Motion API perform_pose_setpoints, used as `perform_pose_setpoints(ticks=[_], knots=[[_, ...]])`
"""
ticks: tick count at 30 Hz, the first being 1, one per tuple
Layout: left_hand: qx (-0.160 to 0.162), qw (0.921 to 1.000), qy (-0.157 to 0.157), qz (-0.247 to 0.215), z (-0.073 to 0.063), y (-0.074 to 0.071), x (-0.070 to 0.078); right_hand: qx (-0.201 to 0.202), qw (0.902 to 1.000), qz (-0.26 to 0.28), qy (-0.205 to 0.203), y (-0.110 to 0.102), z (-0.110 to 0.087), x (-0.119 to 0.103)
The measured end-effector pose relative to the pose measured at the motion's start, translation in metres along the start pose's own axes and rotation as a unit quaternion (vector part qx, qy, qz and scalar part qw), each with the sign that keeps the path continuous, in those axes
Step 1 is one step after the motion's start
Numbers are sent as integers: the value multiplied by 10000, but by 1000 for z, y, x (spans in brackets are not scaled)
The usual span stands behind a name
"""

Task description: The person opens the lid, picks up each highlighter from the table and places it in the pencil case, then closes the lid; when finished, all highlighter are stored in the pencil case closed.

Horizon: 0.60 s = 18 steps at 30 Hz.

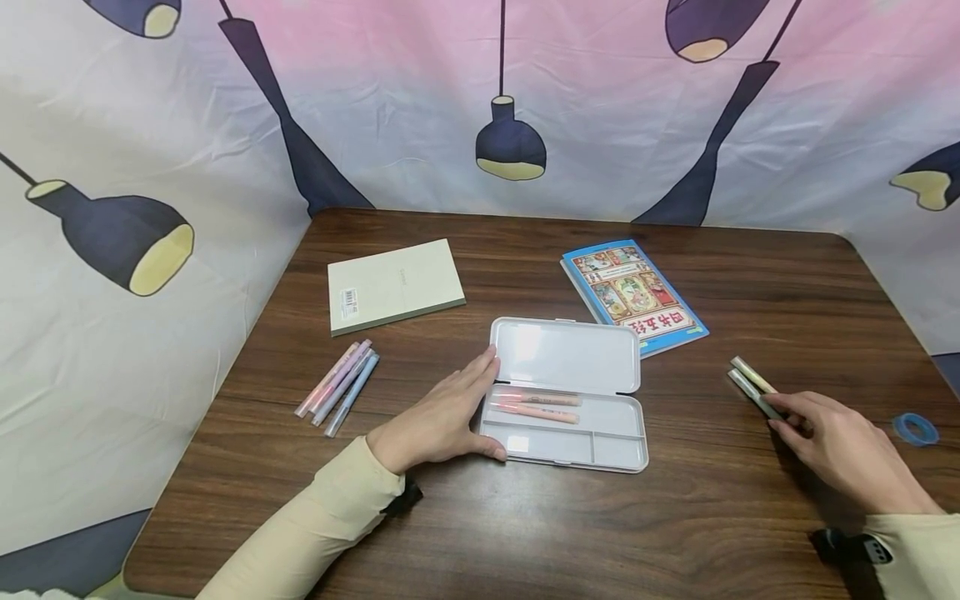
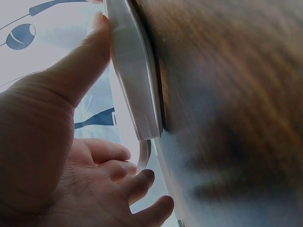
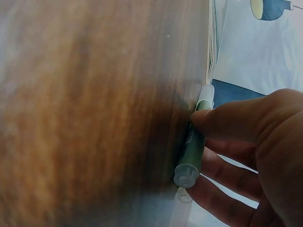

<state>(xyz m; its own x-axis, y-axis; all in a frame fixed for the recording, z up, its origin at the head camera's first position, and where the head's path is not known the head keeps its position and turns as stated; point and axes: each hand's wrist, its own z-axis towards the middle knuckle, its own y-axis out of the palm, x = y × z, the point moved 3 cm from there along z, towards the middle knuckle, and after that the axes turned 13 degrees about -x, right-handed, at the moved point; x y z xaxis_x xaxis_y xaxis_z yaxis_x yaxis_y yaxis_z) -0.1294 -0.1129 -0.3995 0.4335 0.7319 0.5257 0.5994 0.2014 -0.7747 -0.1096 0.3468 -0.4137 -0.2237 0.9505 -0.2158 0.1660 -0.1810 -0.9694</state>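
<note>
A white pen case [image 1: 619, 437] lies unfolded on the table, its lid [image 1: 566, 357] tipped back. Two pink pens [image 1: 536, 413] rest in its long rear compartment. My left hand [image 1: 446, 417] touches the case's left side, fingers extended by the hinge and thumb at the front corner. In the left wrist view that thumb [image 2: 87, 59] lies along the case's side wall. Off to the right, my right hand [image 1: 840, 446] pinches a green pen [image 3: 194, 146] between thumb and fingers, low over the table. A yellow-green pen [image 1: 752, 373] lies alongside it, its near end by the fingertips.
Several pink, purple and blue pens [image 1: 341, 387] lie grouped at the left. Behind them is a pale green notebook [image 1: 397, 287]. A blue illustrated book [image 1: 637, 292] lies behind the case, partly covered by its lid. A blue tape ring [image 1: 917, 441] sits near the right edge.
</note>
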Motion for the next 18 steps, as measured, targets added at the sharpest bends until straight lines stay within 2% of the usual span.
perform_pose_setpoints(ticks=[18], knots=[[21, 10000, 38, 14, 1, 0, -1, 13, 10000, -50, -27, -1, 0, -1]])
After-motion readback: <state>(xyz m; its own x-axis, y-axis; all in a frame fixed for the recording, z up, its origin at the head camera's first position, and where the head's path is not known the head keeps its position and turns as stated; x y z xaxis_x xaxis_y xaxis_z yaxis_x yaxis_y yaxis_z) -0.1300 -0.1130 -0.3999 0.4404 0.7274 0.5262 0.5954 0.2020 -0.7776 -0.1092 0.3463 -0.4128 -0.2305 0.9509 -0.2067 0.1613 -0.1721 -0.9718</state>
